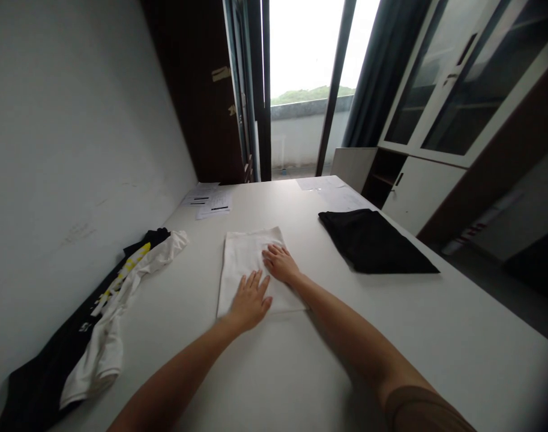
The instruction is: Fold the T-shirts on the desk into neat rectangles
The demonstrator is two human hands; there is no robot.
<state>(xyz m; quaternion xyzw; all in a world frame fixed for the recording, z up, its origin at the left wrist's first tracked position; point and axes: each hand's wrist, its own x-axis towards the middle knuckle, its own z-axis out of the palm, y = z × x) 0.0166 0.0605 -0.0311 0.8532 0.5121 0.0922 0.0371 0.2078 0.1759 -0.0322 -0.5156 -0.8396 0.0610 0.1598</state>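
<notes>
A white folded garment [240, 255] lies flat on the white table [264, 372] in front of me. On its lower part rests my left hand [251, 301], palm down with the fingers spread. My right hand [280, 261] lies on the garment's right side, further from me, its fingers stretched out over the cloth. The two hands are close together but apart, and neither grips the fabric. To the right, a black folded garment [377, 243] lies flat on the table, untouched.
Along the wall at left lie a crumpled white garment [107, 342] and a black garment [53, 354] with yellow markings. Papers [214, 203] lie at the far left corner, with more sheets [341, 197] at the far right. A white cabinet [424, 189] stands beyond the table's right edge.
</notes>
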